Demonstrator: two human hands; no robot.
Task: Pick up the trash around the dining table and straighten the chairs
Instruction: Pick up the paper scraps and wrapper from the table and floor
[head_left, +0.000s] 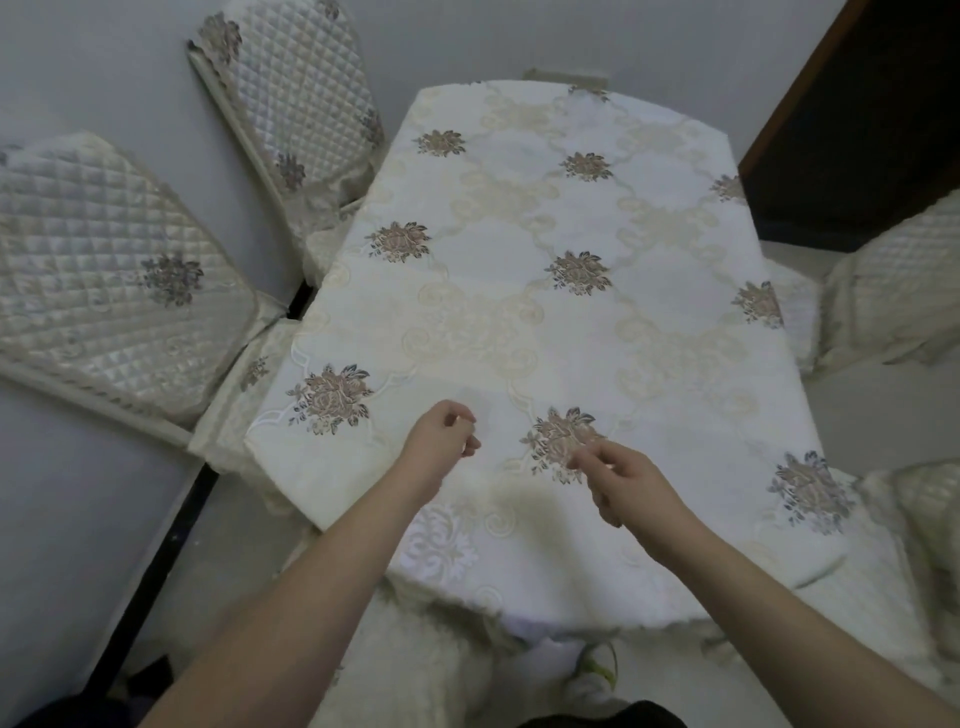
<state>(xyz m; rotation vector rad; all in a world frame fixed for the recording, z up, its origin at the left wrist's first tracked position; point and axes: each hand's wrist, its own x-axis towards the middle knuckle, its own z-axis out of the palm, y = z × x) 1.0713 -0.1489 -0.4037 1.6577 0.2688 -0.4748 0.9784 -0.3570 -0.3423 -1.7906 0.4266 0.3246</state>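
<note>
Head view: desk (545, 322) under a flowered cloth, no trash visible on it. Quilted chairs (104, 270) stand angled at its left side. Left hand (441, 436) and right hand (628, 483) hover above, fingers loosely curled, holding nothing.

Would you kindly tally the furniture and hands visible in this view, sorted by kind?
Quilted chair backs on the left: 2, the near one and the far one
Covered chairs on the right: 2, the far one and the near one, partly cut off
Tables: 1, the dining table
Hands: 2, left hand and right hand
Total: 7
</note>
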